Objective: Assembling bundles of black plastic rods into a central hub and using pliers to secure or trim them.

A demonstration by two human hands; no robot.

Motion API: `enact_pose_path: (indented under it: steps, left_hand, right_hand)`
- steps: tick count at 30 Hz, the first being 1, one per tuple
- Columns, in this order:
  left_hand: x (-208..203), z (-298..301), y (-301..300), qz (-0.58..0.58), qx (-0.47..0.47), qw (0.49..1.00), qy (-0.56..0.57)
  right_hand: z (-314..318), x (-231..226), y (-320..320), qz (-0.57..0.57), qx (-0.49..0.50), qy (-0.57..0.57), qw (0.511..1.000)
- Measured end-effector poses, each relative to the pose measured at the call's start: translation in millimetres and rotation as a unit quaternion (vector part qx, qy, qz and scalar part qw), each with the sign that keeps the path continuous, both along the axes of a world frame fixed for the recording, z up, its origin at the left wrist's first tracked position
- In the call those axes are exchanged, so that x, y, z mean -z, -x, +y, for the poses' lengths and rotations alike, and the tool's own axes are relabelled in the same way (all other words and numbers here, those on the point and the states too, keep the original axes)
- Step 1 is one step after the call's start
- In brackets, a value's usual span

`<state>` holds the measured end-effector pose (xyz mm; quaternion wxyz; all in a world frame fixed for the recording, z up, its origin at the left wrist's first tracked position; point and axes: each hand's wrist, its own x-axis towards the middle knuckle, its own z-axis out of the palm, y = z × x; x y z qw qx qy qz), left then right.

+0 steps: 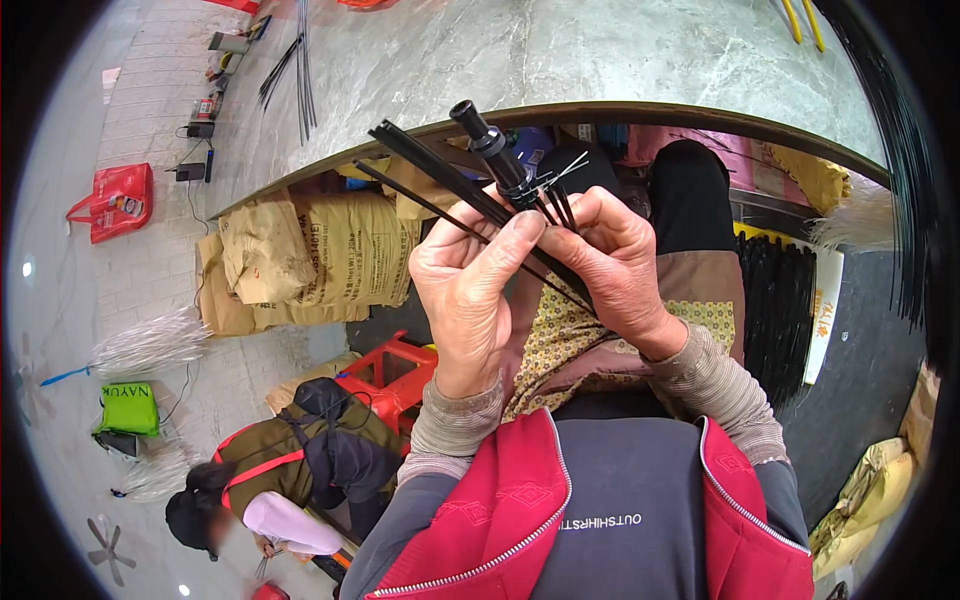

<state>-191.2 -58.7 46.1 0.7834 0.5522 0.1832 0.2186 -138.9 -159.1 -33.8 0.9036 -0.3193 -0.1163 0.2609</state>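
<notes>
Both of my hands are raised together over my lap. My left hand [468, 275] is closed around a bunch of slim black rods [428, 160], which look like umbrella ribs. Its thumb also presses at the lower end of a black tubular piece [493, 152] with a stepped, ringed collar. My right hand [620, 270] pinches several thin black rods [560, 205] with bare silvery tips, close against the collar. The fingers hide where the rods meet the collar. One long rod slants below both hands.
A grey marble-look table [600, 60] lies ahead, with loose black rods [300, 80] on it. Brown paper sacks [340, 250] are stacked at left, near a red plastic stool [390, 375]. Another person [290, 450] sits lower left. Black rod bundles [775, 310] stand at right.
</notes>
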Motion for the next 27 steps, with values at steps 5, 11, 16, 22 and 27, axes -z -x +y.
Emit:
enact_pose_path:
  steps: [5,11,16,22,27]
  left_hand:
    - [2.3,-3.0,0.3,-0.025,-0.032,0.999,-0.022]
    - [12.0,7.2,6.9,-0.016,-0.053,0.993,-0.101]
    - [16.4,9.9,6.9,-0.034,-0.060,0.991,-0.110]
    - [16.3,13.5,9.3,-0.037,-0.059,0.992,-0.106]
    - [15.3,15.2,9.3,-0.042,-0.053,0.993,-0.095]
  right_hand:
    - [4.8,-2.2,3.8,-0.032,0.010,-0.004,0.999]
    - [6.7,4.2,5.5,-0.045,-0.014,0.003,0.999]
    - [9.0,-3.3,8.6,-0.066,0.029,0.026,0.997]
    - [4.4,0.4,5.7,-0.159,0.070,0.107,0.979]
    - [-3.1,-9.5,3.2,-0.127,-0.007,0.142,0.982]
